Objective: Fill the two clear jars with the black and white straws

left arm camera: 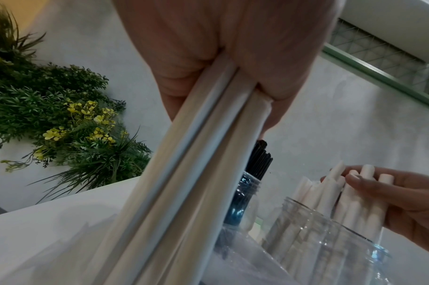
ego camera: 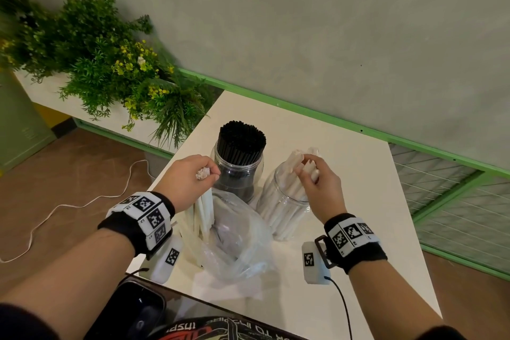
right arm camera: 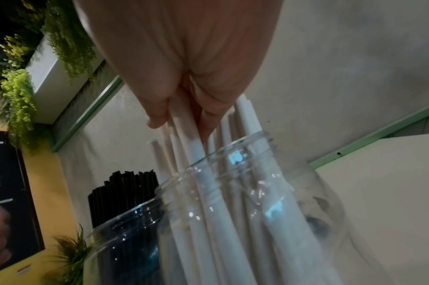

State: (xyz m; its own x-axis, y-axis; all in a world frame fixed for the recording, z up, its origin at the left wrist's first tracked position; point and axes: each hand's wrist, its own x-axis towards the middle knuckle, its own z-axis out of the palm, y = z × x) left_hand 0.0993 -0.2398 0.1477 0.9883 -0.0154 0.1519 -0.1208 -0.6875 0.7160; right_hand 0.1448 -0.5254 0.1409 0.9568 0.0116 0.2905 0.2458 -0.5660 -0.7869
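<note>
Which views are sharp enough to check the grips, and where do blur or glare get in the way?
Head view: sharp; both grips readable. Left wrist view: left hand and its white straws fill the frame, soft. Right wrist view: motion-blurred, with glare on the white-straw jar.

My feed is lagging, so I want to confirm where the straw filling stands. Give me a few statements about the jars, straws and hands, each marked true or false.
1. The clear plastic jar on the left is packed with thin black straws. True.
2. The left hand is empty. False: it grips a bundle of white paper-wrapped straws beside the crumpled clear plastic bag.
3. The right hand holds white straws standing in the clear plastic jar on the right. True.
4. The right jar lies on its side on the white table. False: it stands upright.
5. Both jars have lids on. False: both mouths are open.
</note>
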